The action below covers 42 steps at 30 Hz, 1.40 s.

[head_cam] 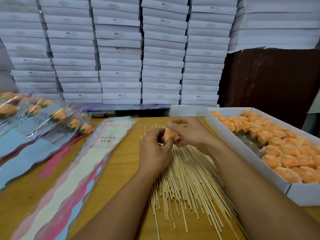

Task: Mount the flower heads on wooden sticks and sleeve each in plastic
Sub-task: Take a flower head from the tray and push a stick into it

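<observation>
— Flower head (170, 135), where?
— Pinched between left hand (154, 149) and right hand (188, 133), over wooden sticks (187, 181).
— Around?
— Plastic sleeves (97, 153) left, box of flower heads (270, 142) right.

A wooden table (119, 168) holds everything. A big pile of thin wooden sticks (187, 181) lies in the middle. On the right sits a long white box (294, 193) full of orange flower heads (277, 146). To the left of the sticks lies a stack of plastic sleeves (78, 170) that say "LOVE YOU". Further left lie finished flowers in sleeves (57, 118), piled together. Stacks of white boxes (119, 54) rise at the table's back edge.
</observation>
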Motion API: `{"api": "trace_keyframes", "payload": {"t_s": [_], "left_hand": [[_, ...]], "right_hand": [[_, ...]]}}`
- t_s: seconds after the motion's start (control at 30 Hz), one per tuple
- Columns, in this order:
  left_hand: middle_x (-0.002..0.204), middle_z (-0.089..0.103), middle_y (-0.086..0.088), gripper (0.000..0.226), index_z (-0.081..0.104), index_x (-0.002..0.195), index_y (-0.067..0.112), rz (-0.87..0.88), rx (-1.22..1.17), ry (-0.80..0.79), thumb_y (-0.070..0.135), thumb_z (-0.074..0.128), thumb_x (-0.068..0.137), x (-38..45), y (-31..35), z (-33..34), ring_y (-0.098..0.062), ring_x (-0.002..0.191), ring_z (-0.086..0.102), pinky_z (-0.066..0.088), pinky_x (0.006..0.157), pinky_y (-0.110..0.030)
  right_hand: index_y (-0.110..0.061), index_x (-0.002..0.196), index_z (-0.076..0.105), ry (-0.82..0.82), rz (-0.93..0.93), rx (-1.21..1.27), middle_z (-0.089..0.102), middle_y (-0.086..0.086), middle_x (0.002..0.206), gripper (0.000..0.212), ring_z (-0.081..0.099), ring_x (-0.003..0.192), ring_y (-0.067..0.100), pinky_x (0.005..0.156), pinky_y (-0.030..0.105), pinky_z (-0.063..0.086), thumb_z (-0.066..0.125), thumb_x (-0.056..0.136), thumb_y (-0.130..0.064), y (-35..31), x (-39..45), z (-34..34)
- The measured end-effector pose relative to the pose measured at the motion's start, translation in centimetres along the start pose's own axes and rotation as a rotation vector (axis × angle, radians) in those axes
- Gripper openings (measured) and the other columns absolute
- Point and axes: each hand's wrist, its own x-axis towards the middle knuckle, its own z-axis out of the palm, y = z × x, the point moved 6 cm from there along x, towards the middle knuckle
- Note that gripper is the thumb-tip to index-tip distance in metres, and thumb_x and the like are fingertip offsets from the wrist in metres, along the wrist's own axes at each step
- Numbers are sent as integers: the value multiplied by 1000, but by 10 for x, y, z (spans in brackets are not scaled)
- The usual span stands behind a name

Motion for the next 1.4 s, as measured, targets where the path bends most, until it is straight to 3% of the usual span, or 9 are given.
{"api": "trace_keyframes", "payload": {"t_s": [0.07, 0.13, 0.2, 0.43, 0.63, 0.83, 1.0, 1.17, 1.4], "left_hand": [[89, 65, 17, 22, 68, 108, 26, -76, -59, 38, 27, 76, 88, 2, -6, -4, 6, 82, 60, 43, 68, -9], [89, 66, 14, 25, 65, 110, 27, -136, -109, 61, 31, 75, 88, 4, -11, -6, 3, 82, 61, 43, 65, -10], [93, 68, 10, 32, 62, 118, 25, -181, -158, 72, 32, 74, 89, 4, -14, -6, -2, 85, 64, 46, 68, -12], [98, 72, -5, 33, 52, 114, 29, -302, -339, 100, 25, 74, 89, 7, -26, -4, -18, 91, 72, 57, 89, -47], [100, 72, -5, 29, 53, 109, 32, -310, -377, 91, 24, 73, 90, 8, -26, -4, -18, 91, 73, 58, 89, -48], [95, 74, -9, 22, 54, 100, 35, -339, -453, 92, 22, 70, 93, 9, -28, -4, -13, 83, 74, 60, 83, -43], [88, 74, -5, 22, 58, 105, 35, -407, -548, 102, 19, 69, 93, 7, -30, -6, -11, 72, 73, 56, 61, -26], [102, 66, -9, 25, 62, 111, 30, -563, -820, 80, 10, 65, 95, 3, -25, -6, -25, 84, 71, 56, 61, -26], [104, 64, -23, 19, 62, 117, 9, -738, -1313, 14, 10, 59, 98, 1, -16, -6, -22, 69, 68, 60, 63, -25]], "right_hand": [[-15, 99, 72, 117, 7, -76, 75, 9, 83, 29, 68, 65, 16, 64, 34, 57, 63, 98, -42, 13, 4, -11], [-3, 83, 74, 238, 12, -457, 75, 15, 80, 35, 64, 62, 20, 62, 33, 51, 63, 97, -33, 26, 8, -19], [-2, 84, 75, 218, 71, -683, 74, 15, 84, 30, 68, 71, 24, 64, 34, 53, 69, 93, -30, 39, 9, -15], [-14, 67, 57, 208, 154, -792, 59, 2, 72, 24, 56, 64, 19, 49, 28, 34, 73, 85, -20, 48, 10, -8], [-13, 61, 50, 216, 206, -648, 54, 3, 60, 33, 46, 52, 19, 46, 26, 30, 69, 87, -19, 51, 8, -15], [7, 79, 74, 283, 138, -385, 76, 20, 93, 24, 72, 81, 34, 62, 33, 52, 71, 86, -16, 50, 7, -30], [-7, 74, 74, 273, 82, 70, 65, 1, 63, 13, 48, 44, 8, 42, 24, 39, 76, 87, -11, 44, 6, -35], [-6, 79, 63, 343, 102, 458, 52, 3, 57, 14, 42, 40, 7, 34, 20, 30, 59, 91, -1, 39, 0, -41], [-22, 119, 66, 83, -53, 533, 46, -3, 52, 31, 33, 38, 7, 34, 17, 24, 48, 99, -7, 4, -20, 20]]}}
